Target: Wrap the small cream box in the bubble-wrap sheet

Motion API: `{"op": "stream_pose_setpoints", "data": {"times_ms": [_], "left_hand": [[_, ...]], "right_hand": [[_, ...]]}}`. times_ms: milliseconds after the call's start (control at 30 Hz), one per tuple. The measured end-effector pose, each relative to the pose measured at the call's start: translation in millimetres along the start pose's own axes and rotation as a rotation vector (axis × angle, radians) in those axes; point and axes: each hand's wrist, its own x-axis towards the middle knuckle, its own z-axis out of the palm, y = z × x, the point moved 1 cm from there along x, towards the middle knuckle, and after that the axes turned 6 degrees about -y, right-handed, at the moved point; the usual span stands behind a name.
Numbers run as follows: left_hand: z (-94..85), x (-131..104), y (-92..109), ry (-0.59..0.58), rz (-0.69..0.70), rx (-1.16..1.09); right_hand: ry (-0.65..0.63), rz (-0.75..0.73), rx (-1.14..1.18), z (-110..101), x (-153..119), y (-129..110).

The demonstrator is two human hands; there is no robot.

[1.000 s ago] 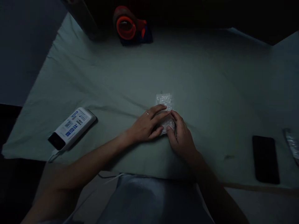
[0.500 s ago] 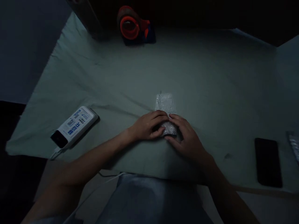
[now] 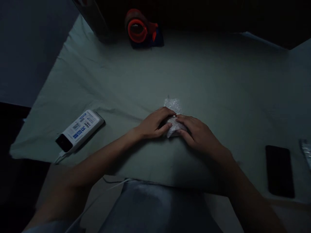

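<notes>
A small piece of bubble wrap (image 3: 175,127) is folded over into a bundle near the middle of the cloth-covered table. Its far end lies flat beyond my fingers. My left hand (image 3: 159,123) grips the bundle from the left, thumb on the near side and fingers over the top. From the right, my right hand (image 3: 195,131) holds it the same way, its fingertips almost meeting those of the left. What the wrap encloses, if anything, is hidden.
A red tape dispenser (image 3: 139,30) stands at the back. On the left lies a white power bank (image 3: 81,127) with a cable plugged in. A black phone (image 3: 280,171) rests near the right front edge, with a silvery packet (image 3: 306,149) beyond it.
Both hands have rolled the near part of the bubble wrap away from me, so less of it lies flat. The dark edge under its near end no longer shows. The view has shifted slightly.
</notes>
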Motion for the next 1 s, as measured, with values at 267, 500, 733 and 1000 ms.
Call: {"op": "stream_pose_setpoints", "data": {"times_ms": [267,500,733,1000], "left_hand": [[-7.3,13,-16,0.016,-0.07,0.041],[-5.1,13,-17,-0.008,-0.087,0.072],[-7.6,13,-24,0.381,-0.483,0.324],[-1.6,33,-21,0.284,-0.623,0.084]], "right_hand": [[0.032,0.035,-0.011,5,35,16],[0.137,-0.062,-0.026,16,15,13],[0.069,-0.047,-0.06,15,14,13],[0.141,0.004,-0.095,21,7,11]]}}
